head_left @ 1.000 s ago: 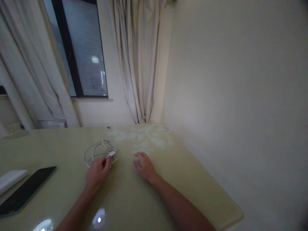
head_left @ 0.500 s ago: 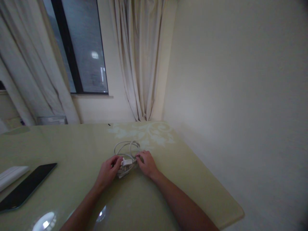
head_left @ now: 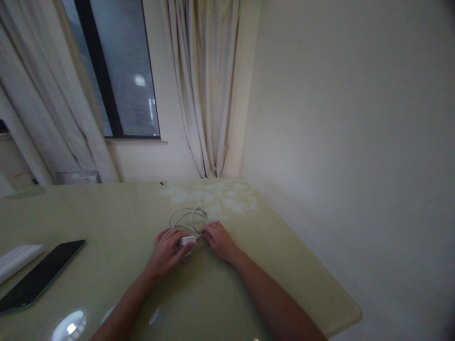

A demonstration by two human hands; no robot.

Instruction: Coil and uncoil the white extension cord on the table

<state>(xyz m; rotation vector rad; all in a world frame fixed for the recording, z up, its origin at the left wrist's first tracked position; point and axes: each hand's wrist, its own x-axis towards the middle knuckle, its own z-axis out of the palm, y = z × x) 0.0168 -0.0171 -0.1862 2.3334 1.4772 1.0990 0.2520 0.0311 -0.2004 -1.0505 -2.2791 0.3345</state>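
Observation:
A white cable (head_left: 188, 209) lies in loose loops on the table, and a small white block (head_left: 188, 240), apparently its plug or adapter, sits at the near side of the coil. My left hand (head_left: 168, 253) wraps over that block, thumb on the near side and fingers on the far side, covering much of the bundle beneath. At the right of the loops, my right hand (head_left: 219, 240) pinches the cable between thumb and fingertips.
The glossy pale green table (head_left: 284, 284) has a rounded right corner near the wall (head_left: 355, 142). A black flat slab (head_left: 42, 274) and a long white object (head_left: 19, 259) lie at the left. Curtains (head_left: 209, 94) hang beyond the far edge.
My left hand has moved right and forward, from pinching the bundle's left side to covering the white block. My right hand stays nearly in place on the cable.

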